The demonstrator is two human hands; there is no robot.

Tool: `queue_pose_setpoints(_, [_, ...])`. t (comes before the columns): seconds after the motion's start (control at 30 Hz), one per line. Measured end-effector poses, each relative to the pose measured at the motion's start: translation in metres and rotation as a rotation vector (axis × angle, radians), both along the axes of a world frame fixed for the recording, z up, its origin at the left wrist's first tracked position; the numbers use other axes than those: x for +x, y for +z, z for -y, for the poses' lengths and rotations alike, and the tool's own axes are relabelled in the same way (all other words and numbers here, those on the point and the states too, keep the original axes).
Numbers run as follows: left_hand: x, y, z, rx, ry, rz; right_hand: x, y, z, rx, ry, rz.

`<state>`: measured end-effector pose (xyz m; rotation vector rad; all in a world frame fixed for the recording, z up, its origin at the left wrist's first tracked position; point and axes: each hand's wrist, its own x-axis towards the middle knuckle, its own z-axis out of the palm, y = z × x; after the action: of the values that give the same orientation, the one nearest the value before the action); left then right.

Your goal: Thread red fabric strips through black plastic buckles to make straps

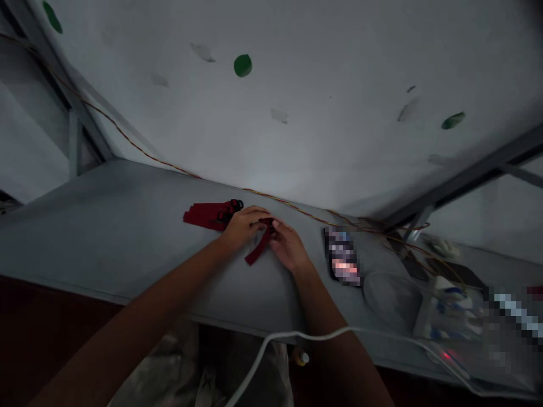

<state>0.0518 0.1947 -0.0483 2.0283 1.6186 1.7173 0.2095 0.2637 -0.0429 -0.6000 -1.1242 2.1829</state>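
A short red strap [257,251] with a small black buckle is held between my two hands above the grey table [139,243]. My left hand [243,227] is closed on the strap's upper end from the left. From the right, my right hand [291,247] pinches the strap by the black buckle, thumb on top. The strap's loose end hangs down toward the table's front edge. Just left of my left hand lies a pile of red straps [203,216] with black buckles at its right end. My fingers partly hide the buckle in hand.
A phone [343,257] lies right of my right hand. Beyond it are a clear round plastic item [392,299] and a plastic bag [456,314] with blue-and-white contents. A white cable [305,337] crosses in front. Twisted wires [148,156] run along the back, below a white panel [322,147].
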Motion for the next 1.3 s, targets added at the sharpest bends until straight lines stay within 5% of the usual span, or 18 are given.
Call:
queue_pose_setpoints(0.27, [-0.006,0.003,0.009,0.068,-0.093,-0.078,0.005,0.002,-0.013,0.024,0.030,0.058])
queue_pose_setpoints(0.83, [-0.004,0.006,0.011,0.126,-0.019,-0.177,0.006,-0.003,-0.021,0.082,0.211,0.040])
queue_pose_setpoints(1.3, [-0.001,0.007,0.012,0.082,-0.046,-0.118,0.000,-0.011,-0.019,0.047,0.211,0.049])
